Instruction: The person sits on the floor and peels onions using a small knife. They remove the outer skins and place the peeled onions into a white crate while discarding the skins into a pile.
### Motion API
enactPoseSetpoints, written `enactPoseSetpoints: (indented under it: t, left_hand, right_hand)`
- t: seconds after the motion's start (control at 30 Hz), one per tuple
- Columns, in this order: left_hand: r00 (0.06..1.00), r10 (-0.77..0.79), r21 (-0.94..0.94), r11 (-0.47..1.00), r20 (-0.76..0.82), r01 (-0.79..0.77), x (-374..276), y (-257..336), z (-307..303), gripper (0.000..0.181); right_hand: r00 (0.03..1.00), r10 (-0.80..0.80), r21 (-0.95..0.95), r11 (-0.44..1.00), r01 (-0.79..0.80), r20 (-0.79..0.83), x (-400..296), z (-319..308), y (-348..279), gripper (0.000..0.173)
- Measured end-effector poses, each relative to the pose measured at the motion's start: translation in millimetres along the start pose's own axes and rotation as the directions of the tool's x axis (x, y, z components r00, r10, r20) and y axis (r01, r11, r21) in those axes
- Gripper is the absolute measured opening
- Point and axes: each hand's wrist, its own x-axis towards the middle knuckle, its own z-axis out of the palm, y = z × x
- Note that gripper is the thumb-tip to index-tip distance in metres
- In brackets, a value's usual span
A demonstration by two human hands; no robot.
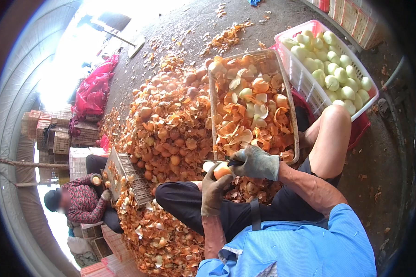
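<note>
My left hand (216, 188), in a soiled work glove, holds an orange-skinned onion (222, 170) with a pale cut part showing at its left. My right hand (254, 162), in a grey glove, grips a knife (234, 162) by its dark handle, its blade close against the onion. Both hands are over the near edge of a shallow crate (212, 114) filled with onion skins and some onions. A large heap of unpeeled onions and skins (173, 138) lies left of that crate. At the upper right, a white and pink plastic crate (310, 90) holds many peeled onions (340, 74).
A co-worker (85, 200) sits at the left beside a tilted crate (135, 180), an onion in one hand. Stacked crates (60, 138) and pink mesh sacks (95, 86) stand behind. More crates (355, 22) are at the upper right. Loose skins (228, 36) litter the floor.
</note>
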Motion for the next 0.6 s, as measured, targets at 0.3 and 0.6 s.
enactPoseSetpoints:
  t: [0.3, 0.6]
  left_hand:
    - [0.993, 0.104, 0.183, 0.979, -0.046, -0.094, -7.5, 13.8, 16.6, 0.058]
    - [0.988, 0.152, 0.270, 0.952, -0.019, -0.142, -8.4, 8.9, 28.8, 0.058]
  right_hand:
    - [0.999, 0.034, -0.113, 0.993, -0.036, -0.022, 3.1, 4.2, -1.3, 0.032]
    - [0.987, 0.129, -0.145, 0.979, -0.142, -0.092, 9.5, 11.4, 2.7, 0.027]
